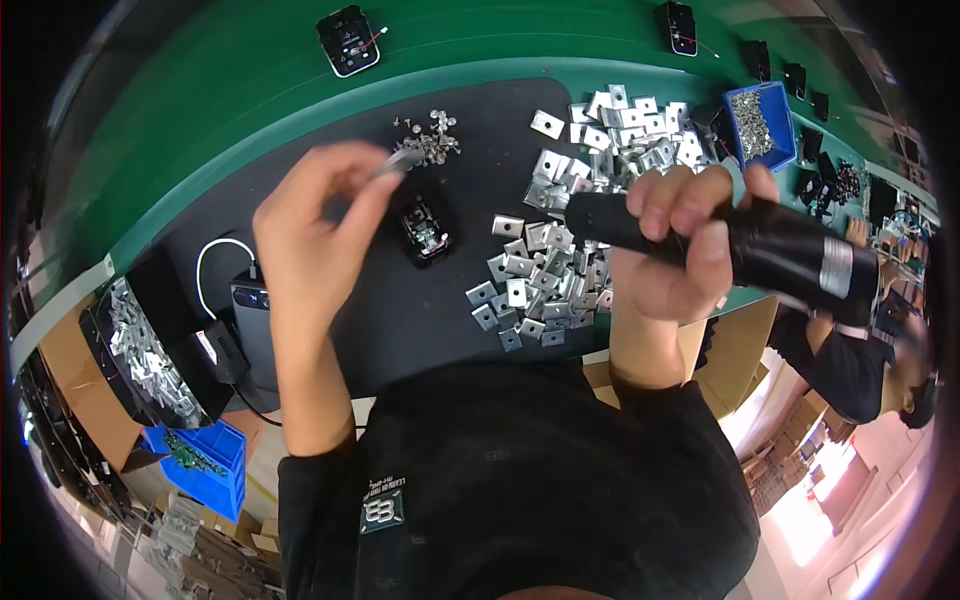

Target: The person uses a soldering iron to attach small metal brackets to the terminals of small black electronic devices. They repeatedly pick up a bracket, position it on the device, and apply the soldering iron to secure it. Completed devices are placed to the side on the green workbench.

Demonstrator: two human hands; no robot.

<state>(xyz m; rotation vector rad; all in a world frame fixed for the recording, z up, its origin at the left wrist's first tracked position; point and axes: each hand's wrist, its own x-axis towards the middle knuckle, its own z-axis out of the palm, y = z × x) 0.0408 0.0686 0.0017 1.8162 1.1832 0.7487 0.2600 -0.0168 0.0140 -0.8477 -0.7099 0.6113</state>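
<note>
Between the thumb and fingers of my left hand (318, 225) is a small silver metal clip (405, 160), pinched and held above the black mat. Just below it lies a small open black device housing (426, 230) with its inner parts showing. A loose heap of screws (438, 138) sits beyond that hand. My right hand (685, 240) is wrapped round a black electric screwdriver (795, 252), held up roughly level over the heaped square metal clips (545, 275). No bit can be made out on the tool.
More metal clips (635, 125) lie farther back, beside a blue bin of screws (757, 125). Black housings (350, 42) rest on the green surface (520, 35). At left are a power bank (252, 305) with a white cable and a box of metal parts (150, 360). Another person (840, 370) is at right.
</note>
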